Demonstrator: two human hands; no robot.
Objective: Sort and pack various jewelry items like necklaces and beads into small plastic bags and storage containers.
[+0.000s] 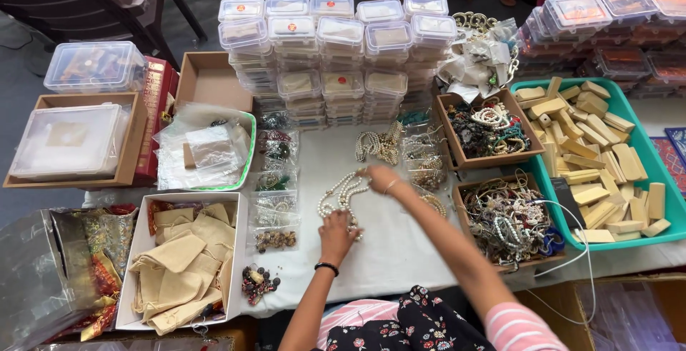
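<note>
We cannot make out much of the fingers on either hand: both are seen from behind and above, and the beads cover their tips. The pearl necklace (344, 195) lies in several looped strands on the white table (400, 240), near its middle, between the two hands. How many strands it has we cannot tell, since they overlap.

Our left hand (337, 236) reaches forward from below, wrist with a black band, fingers curled down onto the near end of the necklace; its grip looks closed on the beads there, though the fingertips are hidden. Our right hand (381, 178) stretches farther out, arm crossing diagonally from the striped sleeve at the lower right, a thin bracelet on the wrist. Its fingers pinch the far end of the strands, the grip narrow and closed around them.

Just beyond lies a second bunch of pearls (379, 145). Stacked clear plastic boxes (343, 51) stand behind, their contents blurred. To the right, a brown tray of tangled jewellery (509, 224) and a teal tray of wooden pieces (661, 158), cut off at the edge. To the left, a white box of cloth pouches (182, 261) and small bags of beads (275, 179), too small to tell apart.
</note>
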